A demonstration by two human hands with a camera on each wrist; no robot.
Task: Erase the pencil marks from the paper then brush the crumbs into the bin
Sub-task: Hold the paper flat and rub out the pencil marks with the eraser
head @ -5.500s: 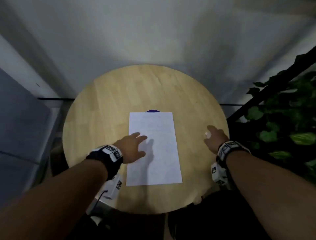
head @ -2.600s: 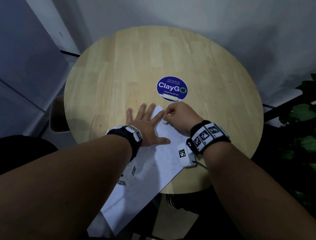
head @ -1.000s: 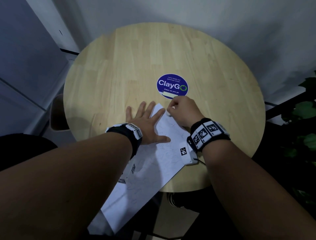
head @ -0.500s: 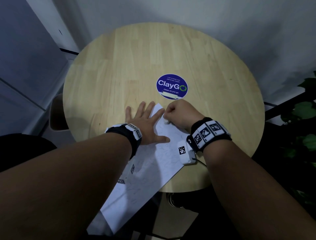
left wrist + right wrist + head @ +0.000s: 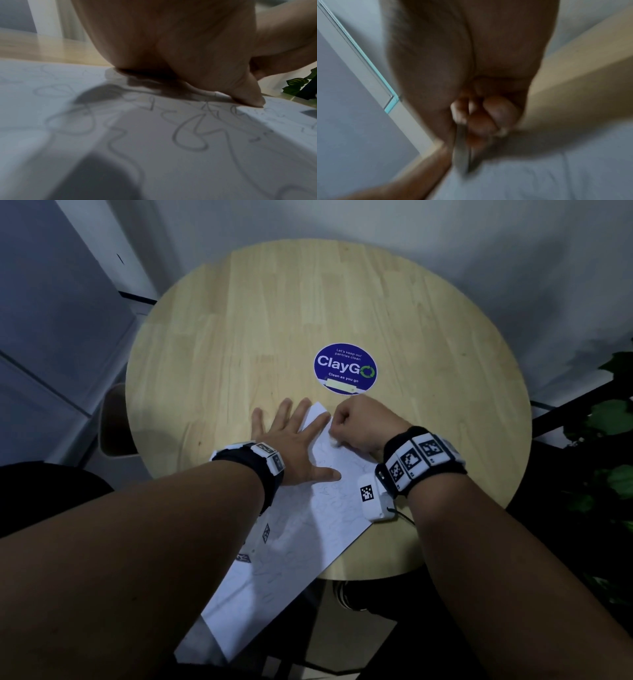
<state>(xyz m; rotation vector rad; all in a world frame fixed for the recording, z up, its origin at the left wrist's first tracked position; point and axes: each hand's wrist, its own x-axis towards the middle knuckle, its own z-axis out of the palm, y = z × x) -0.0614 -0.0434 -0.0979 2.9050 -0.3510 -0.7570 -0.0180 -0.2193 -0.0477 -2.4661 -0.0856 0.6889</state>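
Observation:
A white sheet of paper [image 5: 322, 515] with grey pencil scribbles [image 5: 190, 134] lies slanted on the round wooden table [image 5: 274, 313], its near end hanging over the table's front edge. My left hand [image 5: 291, 440] lies flat with spread fingers on the sheet's far left part, thumb on the paper. My right hand [image 5: 359, 426] is curled at the sheet's far corner and pinches a small white eraser [image 5: 333, 442] against the paper. In the blurred right wrist view the eraser [image 5: 462, 152] sticks down from the curled fingers onto the sheet. No bin shows in any view.
A round blue ClayGo sticker [image 5: 345, 369] sits just beyond my right hand. A brown chair seat [image 5: 114, 422] shows past the table's left edge. Green plant leaves [image 5: 613, 419] stand to the right. A grey wall runs behind the table.
My right hand has rubbed back and forth with the eraser over the sheet's far corner, now slightly nearer than a second ago. My left hand has stayed flat on the paper.

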